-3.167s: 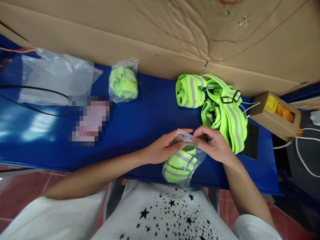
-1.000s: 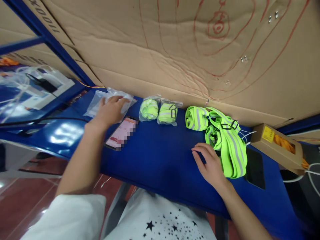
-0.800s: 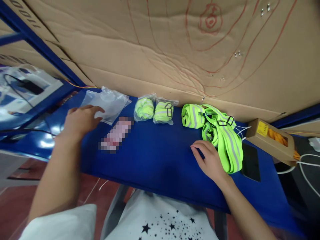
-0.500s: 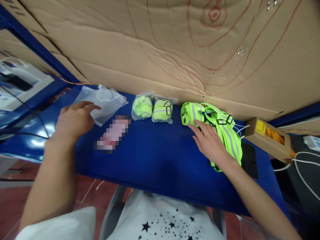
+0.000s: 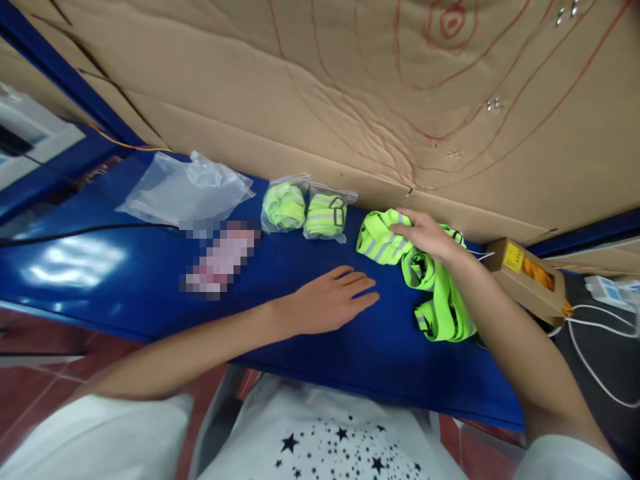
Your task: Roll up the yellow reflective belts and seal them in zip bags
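Observation:
My right hand (image 5: 426, 235) lies on a pile of neon yellow reflective bands (image 5: 440, 300) at the back right of the blue table (image 5: 300, 267). Its fingers curl over a rolled band (image 5: 376, 241) at the pile's left end. My left hand (image 5: 330, 303) rests flat on the table in the middle, fingers stretched out, holding nothing. Two rolled bands sealed in small clear bags (image 5: 285, 205) (image 5: 326, 215) lie side by side against the cardboard wall. A stack of empty clear bags (image 5: 183, 190) lies further left.
A phone (image 5: 223, 260) lies left of my left hand. A small cardboard box (image 5: 530, 277) sits at the table's right end, with white cables (image 5: 600, 373) beyond it. A cardboard sheet (image 5: 350, 100) walls the back. The table's front edge is at my chest.
My left hand left the empty bags and came to the table's middle. My right hand reached further back and closed over the rolled band. Earlier, the bag I held was set beside the first.

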Tool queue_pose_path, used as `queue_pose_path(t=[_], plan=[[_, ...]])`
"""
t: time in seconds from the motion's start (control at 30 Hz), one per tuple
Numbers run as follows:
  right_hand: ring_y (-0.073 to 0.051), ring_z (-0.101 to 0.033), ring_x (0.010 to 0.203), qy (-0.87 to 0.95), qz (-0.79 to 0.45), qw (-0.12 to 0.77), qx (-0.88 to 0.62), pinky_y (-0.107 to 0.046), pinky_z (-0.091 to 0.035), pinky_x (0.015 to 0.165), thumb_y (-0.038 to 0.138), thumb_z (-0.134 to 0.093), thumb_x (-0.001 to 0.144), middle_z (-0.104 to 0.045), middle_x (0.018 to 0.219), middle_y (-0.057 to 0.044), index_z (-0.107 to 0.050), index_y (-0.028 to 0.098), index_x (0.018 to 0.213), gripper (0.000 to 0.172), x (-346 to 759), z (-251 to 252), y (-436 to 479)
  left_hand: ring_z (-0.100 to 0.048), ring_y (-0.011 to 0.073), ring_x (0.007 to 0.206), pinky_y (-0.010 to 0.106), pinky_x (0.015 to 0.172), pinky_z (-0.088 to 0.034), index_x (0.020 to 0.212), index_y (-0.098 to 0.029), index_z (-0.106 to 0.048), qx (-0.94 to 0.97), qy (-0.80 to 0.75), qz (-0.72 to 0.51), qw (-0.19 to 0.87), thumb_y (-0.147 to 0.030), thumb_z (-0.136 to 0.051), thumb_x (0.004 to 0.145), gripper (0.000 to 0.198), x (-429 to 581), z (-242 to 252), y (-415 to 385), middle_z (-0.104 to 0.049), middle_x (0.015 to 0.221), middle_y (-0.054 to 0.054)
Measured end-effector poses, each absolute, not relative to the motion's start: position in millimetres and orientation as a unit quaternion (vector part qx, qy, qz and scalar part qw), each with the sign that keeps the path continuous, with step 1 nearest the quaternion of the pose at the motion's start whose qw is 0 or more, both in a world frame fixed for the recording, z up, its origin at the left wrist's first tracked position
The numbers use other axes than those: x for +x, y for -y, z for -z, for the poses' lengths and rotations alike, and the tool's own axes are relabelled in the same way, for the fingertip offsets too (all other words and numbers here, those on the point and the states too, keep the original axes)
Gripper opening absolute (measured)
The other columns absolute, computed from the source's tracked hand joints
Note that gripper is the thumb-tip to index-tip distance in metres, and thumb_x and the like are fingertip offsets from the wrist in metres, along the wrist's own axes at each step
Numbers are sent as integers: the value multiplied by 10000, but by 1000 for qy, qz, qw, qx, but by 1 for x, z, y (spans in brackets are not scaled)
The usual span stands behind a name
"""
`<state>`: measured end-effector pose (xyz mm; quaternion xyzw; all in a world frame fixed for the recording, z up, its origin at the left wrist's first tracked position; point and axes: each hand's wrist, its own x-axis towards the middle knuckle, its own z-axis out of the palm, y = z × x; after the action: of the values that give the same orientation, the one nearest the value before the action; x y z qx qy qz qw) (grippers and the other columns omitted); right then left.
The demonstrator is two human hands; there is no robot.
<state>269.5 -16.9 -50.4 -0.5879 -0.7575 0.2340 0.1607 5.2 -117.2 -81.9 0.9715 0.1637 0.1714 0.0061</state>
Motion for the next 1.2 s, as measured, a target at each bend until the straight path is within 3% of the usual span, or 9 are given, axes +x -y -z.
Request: queue_pose_path(t=[0.17, 0.27, 0.4, 0.6, 0.73, 0.8, 0.9, 1.1, 1.2], plan=[[-225, -754, 732, 712, -295, 203, -603, -344, -620, 722, 397, -488, 997, -799, 897, -110, -734, 116, 1167, 410, 284, 39, 29, -597, 276, 1286, 431, 1141, -419, 1364, -170, -631, 968, -184, -169, 0, -278, -475, 1077, 344, 33, 91, 93, -662, 1365, 129], [-278, -762, 873, 715, -240, 202, -625, -417, -609, 845, 383, -600, 937, -803, 989, -112, -749, 142, 1159, 361, 293, 41, 28, -526, 335, 1371, 471, 1148, -387, 1510, -142, -512, 966, -228, -119, 11, -371, -532, 1061, 504, 39, 89, 75, -561, 1513, 173], [-348, -719, 1132, 736, -161, 188, -630, -509, -513, 1057, 305, -614, 917, -782, 1186, -129, -758, 178, 1214, 355, 297, 57, 30, -577, 354, 1278, 469, 1040, -414, 1422, -110, -567, 969, -246, -29, 3, -444, -695, 979, 569, 32, 76, 68, -650, 1363, 179], [-388, -721, 1127, 725, -109, 196, -652, -551, -521, 1039, 328, -557, 953, -778, 1188, -167, -742, 171, 1274, 401, 316, 68, 35, -653, 297, 1144, 398, 952, -411, 1467, -155, -527, 974, -227, -2, -17, -463, -822, 887, 720, -22, 64, 116, -700, 1278, 138], [-380, -701, 1165, 744, -93, 191, -633, -558, -526, 1054, 454, -595, 966, -746, 1262, -159, -696, 189, 1351, 478, 319, 58, 41, -682, 255, 1008, 388, 897, -426, 1311, -170, -640, 973, -230, -9, 17, -433, -631, 1026, 387, -37, 57, 131, -736, 1092, 87], [-412, -609, 1319, 765, -37, 199, -611, -609, -473, 1118, 493, -587, 982, -637, 1436, -205, -598, 155, 1476, 599, 306, 51, 47, -642, 273, 1193, 402, 988, -420, 1324, -183, -627, 976, -215, -24, 40, -290, -630, 1007, 334, -28, 54, 120, -703, 1252, 105], [-392, -418, 1521, 819, 31, 200, -536, -633, -370, 1219, 416, -446, 1071, -430, 1648, -204, -499, 144, 1566, 567, 271, 55, 61, -490, 314, 1444, 444, 1138, -363, 1526, -156, -459, 978, -194, 16, 71, -140, -698, 887, 682, -6, 52, 94, -576, 1504, 159], [-344, -204, 1641, 889, -102, 24, -446, -602, -172, 1335, 489, -369, 1102, -249, 1740, -192, -347, 135, 1660, 662, 230, 120, 73, -628, 322, 1254, 466, 1055, -434, 1245, -154, -666, 976, -172, 125, 54, -56, -663, 860, 397, -6, 49, 97, -681, 1332, 138], [-340, -133, 1653, 880, -115, 20, -460, -622, -132, 1335, 559, -317, 1101, -179, 1752, -197, -278, 146, 1686, 717, 238, 141, 72, -639, 307, 1245, 437, 1048, -452, 1375, -217, -610, 961, -218, 142, 96, -17, -706, 770, 645, -45, 49, 132, -698, 1304, 103]])
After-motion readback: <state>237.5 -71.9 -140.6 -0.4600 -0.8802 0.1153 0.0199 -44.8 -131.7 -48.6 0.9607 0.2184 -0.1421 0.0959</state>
